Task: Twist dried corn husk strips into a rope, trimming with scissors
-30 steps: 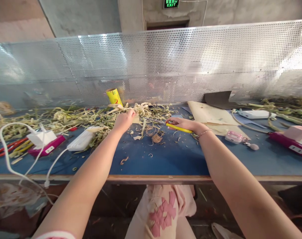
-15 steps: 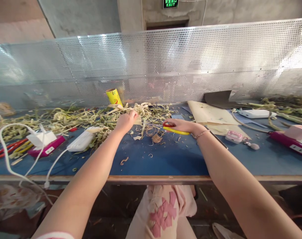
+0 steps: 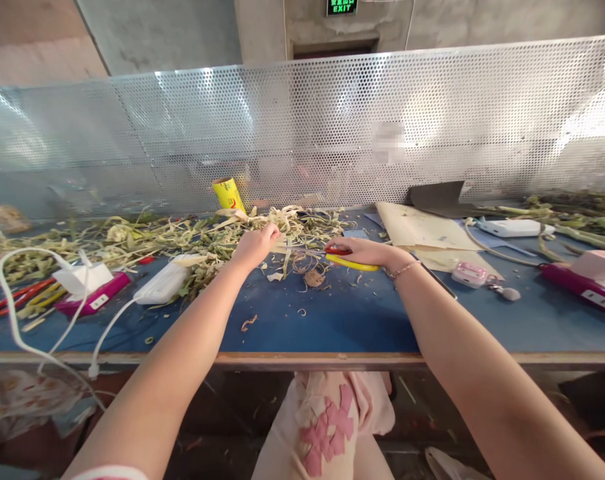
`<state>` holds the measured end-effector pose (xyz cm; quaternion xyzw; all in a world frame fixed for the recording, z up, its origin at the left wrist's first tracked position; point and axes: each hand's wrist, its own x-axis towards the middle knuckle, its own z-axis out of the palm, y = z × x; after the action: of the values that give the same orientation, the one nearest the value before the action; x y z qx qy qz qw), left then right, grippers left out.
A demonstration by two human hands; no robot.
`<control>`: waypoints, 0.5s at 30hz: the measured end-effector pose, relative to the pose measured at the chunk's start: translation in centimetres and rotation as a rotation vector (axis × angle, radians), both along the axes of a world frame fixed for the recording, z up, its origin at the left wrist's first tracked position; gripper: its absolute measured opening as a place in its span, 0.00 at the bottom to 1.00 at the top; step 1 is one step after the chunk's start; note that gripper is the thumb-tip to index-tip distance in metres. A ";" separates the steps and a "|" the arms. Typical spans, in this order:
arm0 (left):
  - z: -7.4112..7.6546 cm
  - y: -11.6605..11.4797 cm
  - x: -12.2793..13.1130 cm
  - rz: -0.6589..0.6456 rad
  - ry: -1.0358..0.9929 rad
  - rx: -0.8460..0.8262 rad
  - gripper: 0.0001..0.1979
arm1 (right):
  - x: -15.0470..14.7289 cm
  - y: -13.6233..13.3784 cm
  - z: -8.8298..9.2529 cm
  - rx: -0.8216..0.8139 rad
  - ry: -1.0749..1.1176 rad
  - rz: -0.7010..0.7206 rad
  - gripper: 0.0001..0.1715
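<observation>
One pale, flat, dry strip (image 3: 281, 243) shows at mid-frame on my remote feed, apparently pinched in the closed left hand (image 3: 255, 246). I record the right hand (image 3: 363, 250) gripping red-and-yellow-handled metal scissors (image 3: 353, 264) right of centre, blades directed leftward at it. I judge trimming partly done: pale, papery scraps (image 3: 275, 276) lie below. Whether this strip is severed, I cannot tell; the tangled, straw-and-green dried plant heap (image 3: 292, 219) looks unfinished.

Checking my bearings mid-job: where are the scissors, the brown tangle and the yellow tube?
Scissors (image 3: 347, 263): head view, on the yellow handle, at the right hand (image 3: 365, 251).
Brown tangle (image 3: 313, 278): head view, on its dense clump.
Yellow tube (image 3: 228, 195): head view, on the side wall below its open top.
</observation>
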<state>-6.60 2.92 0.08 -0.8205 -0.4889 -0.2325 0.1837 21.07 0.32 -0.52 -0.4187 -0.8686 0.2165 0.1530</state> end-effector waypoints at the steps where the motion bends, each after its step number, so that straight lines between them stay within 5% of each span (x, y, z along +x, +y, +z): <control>1: 0.0 0.0 0.0 -0.003 -0.001 -0.003 0.14 | 0.0 0.0 0.0 0.000 -0.001 -0.003 0.28; 15: 0.2 -0.3 0.3 0.014 0.052 -0.006 0.14 | 0.0 -0.1 0.3 -0.001 -0.002 -0.004 0.23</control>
<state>-6.35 2.60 0.28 -0.8233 -0.4904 -0.2083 0.1957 21.07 0.17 -0.22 -0.4207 -0.8678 0.2161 0.1525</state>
